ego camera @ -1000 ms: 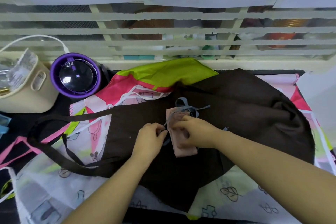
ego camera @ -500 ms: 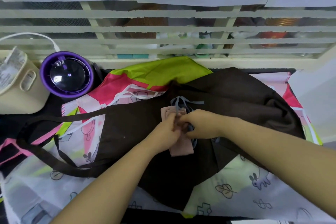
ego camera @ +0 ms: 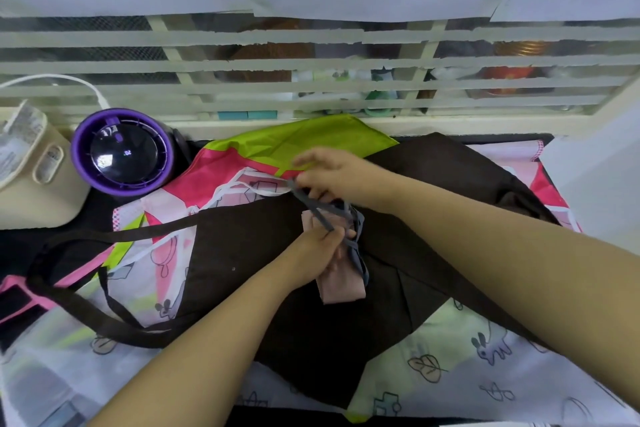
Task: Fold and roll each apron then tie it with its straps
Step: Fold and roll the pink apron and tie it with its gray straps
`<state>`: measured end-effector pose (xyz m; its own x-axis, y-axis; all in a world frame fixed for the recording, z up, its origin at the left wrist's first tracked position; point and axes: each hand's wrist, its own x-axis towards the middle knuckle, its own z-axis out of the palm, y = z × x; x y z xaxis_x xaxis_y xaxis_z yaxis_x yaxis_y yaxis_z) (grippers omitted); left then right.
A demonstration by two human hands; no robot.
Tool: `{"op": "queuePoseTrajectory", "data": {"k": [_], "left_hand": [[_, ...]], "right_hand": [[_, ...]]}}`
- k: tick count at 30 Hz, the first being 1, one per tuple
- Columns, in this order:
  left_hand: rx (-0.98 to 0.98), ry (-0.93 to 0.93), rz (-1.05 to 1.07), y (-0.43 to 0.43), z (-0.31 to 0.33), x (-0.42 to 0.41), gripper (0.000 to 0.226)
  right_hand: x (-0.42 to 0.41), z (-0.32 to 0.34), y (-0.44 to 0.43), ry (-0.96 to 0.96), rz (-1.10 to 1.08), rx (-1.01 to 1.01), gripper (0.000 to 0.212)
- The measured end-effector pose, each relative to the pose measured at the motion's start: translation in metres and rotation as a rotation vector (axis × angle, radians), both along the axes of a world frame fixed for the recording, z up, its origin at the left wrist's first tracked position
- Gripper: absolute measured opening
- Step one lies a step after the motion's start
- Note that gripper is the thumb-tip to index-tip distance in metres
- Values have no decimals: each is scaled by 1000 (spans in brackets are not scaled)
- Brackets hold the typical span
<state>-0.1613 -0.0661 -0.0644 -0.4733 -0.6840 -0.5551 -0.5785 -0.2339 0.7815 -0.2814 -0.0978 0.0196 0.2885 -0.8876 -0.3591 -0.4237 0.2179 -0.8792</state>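
Note:
A small rolled pink apron (ego camera: 341, 286) lies on a spread dark brown apron (ego camera: 263, 274) in the middle of the table. Grey-blue straps (ego camera: 313, 210) wrap around the roll. My left hand (ego camera: 320, 250) pins the roll down and pinches one strap end. My right hand (ego camera: 334, 177) is farther back, pulling the other strap end taut up and away from the roll. The strap runs diagonally between the two hands. A brown strap (ego camera: 114, 236) of the dark apron loops off to the left.
Printed pink, green and white aprons (ego camera: 291, 146) lie under the brown one. A purple round device (ego camera: 121, 151) and a cream appliance (ego camera: 31, 177) stand at the back left. A slatted window frame (ego camera: 311, 66) runs along the back, and a white wall corner (ego camera: 595, 177) stands at the right.
My hands were together on the roll; now the right hand has moved back and left, drawing a strap tight. The left hand has stayed on the roll.

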Motion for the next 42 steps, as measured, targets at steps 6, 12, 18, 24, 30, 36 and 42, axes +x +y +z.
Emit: {"op": "queuePoseTrajectory", "data": {"k": [6, 12, 18, 24, 30, 36, 42], "left_hand": [[59, 111, 41, -6, -3, 7, 33], [70, 130, 21, -7, -7, 8, 34], [238, 214, 118, -10, -8, 11, 30], [493, 384, 274, -15, 0, 11, 31], [515, 336, 272, -15, 6, 7, 36], [-109, -32, -190, -11, 14, 4, 31], [-384, 3, -250, 3, 0, 9, 30]], "right_hand": [[-42, -34, 26, 178, -150, -13, 22], [-43, -60, 41, 587, 273, -245, 35], [-48, -44, 39, 1031, 496, -599, 27], [-35, -41, 71, 1007, 512, -988, 18], [-16, -64, 107, 882, 617, -599, 26], [-41, -56, 69, 261, -218, -213, 13], [-30, -70, 58, 55, -252, 196, 23]]}}
